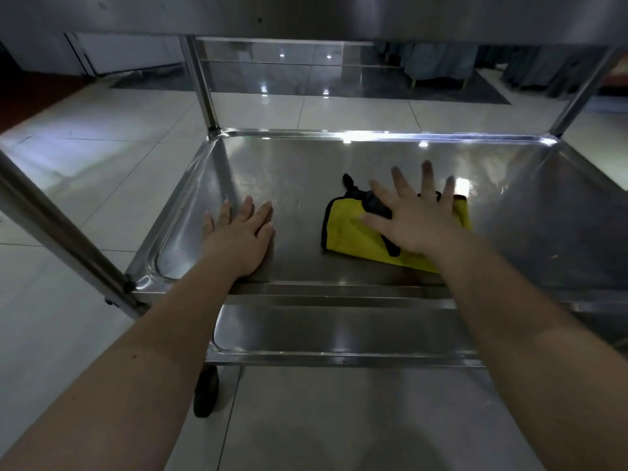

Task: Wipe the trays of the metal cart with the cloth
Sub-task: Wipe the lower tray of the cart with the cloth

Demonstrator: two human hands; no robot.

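Observation:
A yellow cloth with black trim (353,237) lies bunched on the middle tray (292,171) of the metal cart. My right hand (416,215) presses flat on the cloth with fingers spread straight. My left hand (241,232) rests flat on the bare steel near the tray's front left corner, fingers straight and together. Below it, the front strip of the lower tray (339,331) shows. The underside of the top tray (306,15) spans the upper edge of the view.
Upright cart posts stand at the back left (200,83), back right (584,93) and front left (57,232). A black caster wheel (205,390) sits under the front left corner. Glossy tiled floor (85,171) surrounds the cart; draped furniture stands far back right.

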